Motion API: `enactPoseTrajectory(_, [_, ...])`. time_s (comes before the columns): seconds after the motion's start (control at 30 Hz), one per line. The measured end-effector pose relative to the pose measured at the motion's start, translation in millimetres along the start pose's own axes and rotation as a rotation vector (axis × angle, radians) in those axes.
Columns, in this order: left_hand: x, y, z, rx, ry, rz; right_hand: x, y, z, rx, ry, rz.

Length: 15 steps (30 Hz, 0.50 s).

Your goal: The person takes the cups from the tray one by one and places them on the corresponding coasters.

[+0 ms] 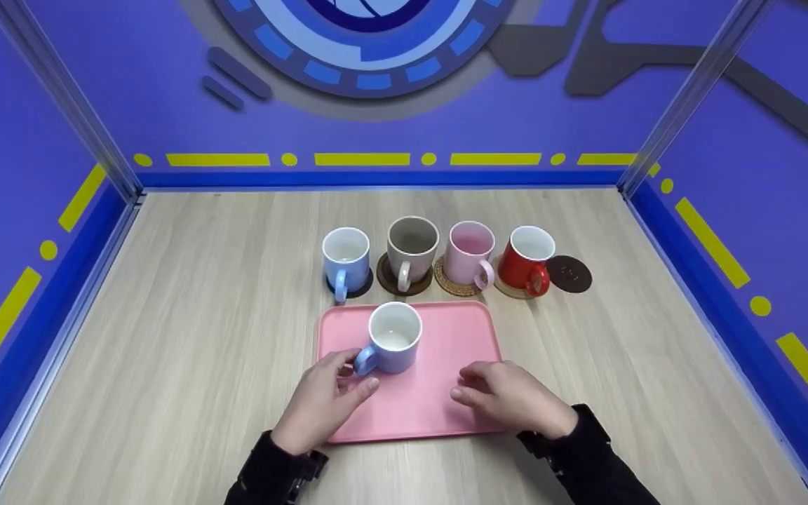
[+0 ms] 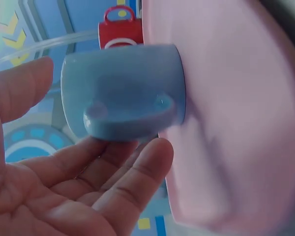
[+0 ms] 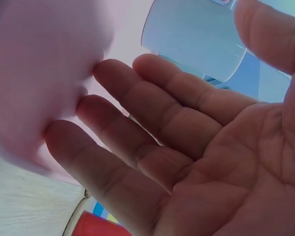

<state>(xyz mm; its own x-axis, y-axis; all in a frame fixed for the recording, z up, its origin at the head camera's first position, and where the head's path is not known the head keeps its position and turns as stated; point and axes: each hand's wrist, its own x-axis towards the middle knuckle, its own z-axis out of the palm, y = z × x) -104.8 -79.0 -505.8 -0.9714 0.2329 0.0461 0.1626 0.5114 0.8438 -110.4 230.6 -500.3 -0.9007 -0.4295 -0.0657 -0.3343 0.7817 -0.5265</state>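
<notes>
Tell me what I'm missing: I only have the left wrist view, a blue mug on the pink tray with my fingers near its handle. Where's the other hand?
Observer: Your right hand rests with relaxed fingers on the pink tray's near right part, holding nothing.
Operator: Is my left hand actually gripping the mug?
Observer: Not by the head view: the left hand lies open beside the blue mug, fingertips at its handle, not curled round it.
Operator: What's beyond the tray?
Observer: Four mugs in a row on coasters: light blue mug, taupe mug, pink mug, red mug. One brown coaster at the right end is bare.
</notes>
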Motion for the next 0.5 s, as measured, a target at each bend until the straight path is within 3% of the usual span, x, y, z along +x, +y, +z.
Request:
enactPoseTrajectory(0.2, [-6.3, 8.3, 6.5, 0.028, -0.023, 0.039, 0.5, 0.4, -0.2, 0.001, 0.0, 0.002])
enactPoseTrajectory(0.5, [-15.7, 28.6, 34.5, 0.002, -0.197, 0.053, 1.3, 1.6, 1.5, 0.008, 0.001, 0.007])
